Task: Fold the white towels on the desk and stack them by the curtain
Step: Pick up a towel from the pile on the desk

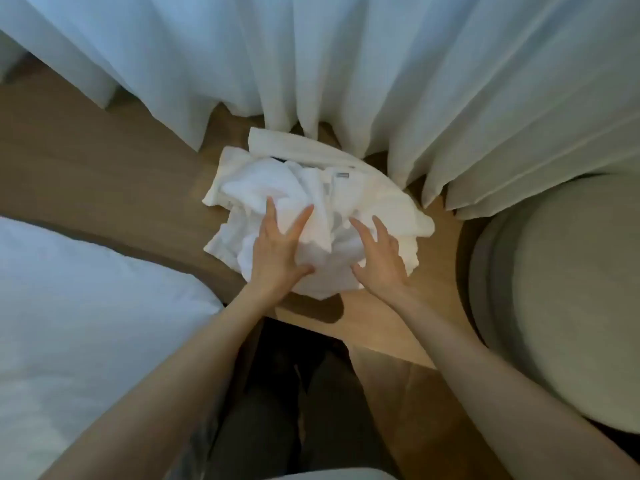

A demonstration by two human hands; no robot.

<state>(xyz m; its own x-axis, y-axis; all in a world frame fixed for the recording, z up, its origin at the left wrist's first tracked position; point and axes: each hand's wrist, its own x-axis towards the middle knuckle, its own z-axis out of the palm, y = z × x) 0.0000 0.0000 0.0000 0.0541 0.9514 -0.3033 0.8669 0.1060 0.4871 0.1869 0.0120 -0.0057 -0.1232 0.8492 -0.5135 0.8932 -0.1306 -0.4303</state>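
Crumpled white terry towels (pixel 311 202) heaped on light wooden desk (pixel 377 317), under both hands, white pleated curtain (pixel 346 64) just beyond. Left hand (pixel 277 251) and right hand (pixel 381 258) laid flat, fingers spread, nothing gripped.

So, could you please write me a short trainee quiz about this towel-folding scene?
1. True or false: the towels on the desk are already neatly folded.
2. The left hand and right hand are: A in fists; B spread open over the towels; C under the desk.
3. What hangs behind the towels?
Key: 1 false, they lie crumpled. 2 B. 3 the curtain.
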